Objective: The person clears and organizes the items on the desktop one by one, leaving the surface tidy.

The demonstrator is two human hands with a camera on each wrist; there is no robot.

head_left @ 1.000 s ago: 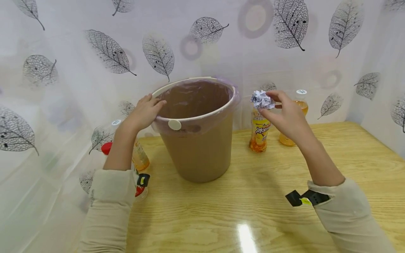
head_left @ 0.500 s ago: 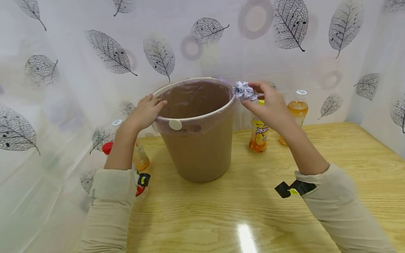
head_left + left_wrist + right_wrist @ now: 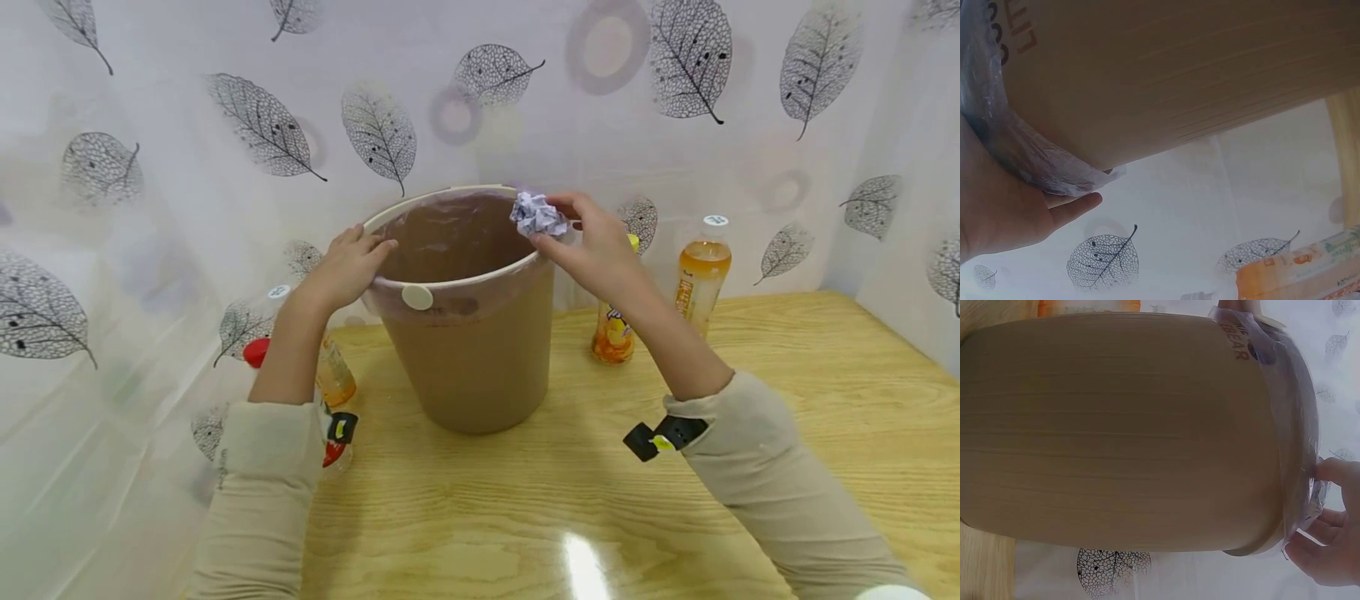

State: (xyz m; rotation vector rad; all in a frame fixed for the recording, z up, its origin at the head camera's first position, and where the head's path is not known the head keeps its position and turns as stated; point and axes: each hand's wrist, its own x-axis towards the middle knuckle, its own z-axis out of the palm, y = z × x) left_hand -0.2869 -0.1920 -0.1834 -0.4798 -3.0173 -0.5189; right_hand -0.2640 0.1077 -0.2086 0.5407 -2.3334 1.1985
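Shifted left since the earlier frame: crumpled paper ball [image 3: 537, 215] and right hand [image 3: 592, 246], from clear of the brown trash bin [image 3: 476, 358] on the right to overlapping, in the head view, the right part of the pale rim [image 3: 480, 278]. Much the same on the left: left hand [image 3: 345, 271] holding the left of the rim, thumb toward the opening, other fingers toward the outside, against the folded-over purple liner [image 3: 1029, 150]. Cannot tell how tightly.

Could drop outside onto the tabletop [image 3: 450, 500] if released short of the opening. Might also snag on the loose liner if lowered too early, then bounce off the rim toward the yellow-capped bottle [image 3: 613, 340], just right of the bin and partly hidden behind the right hand and forearm. Possible tipping or sliding of the bin, judging by the one-sided hold, after a hard knock on the right.

Paper ball at the tips of the right-hand fingers: pinched between thumb on the near side and fingers on the far side, jutting left toward the opening. Cannot tell the height above the rim.
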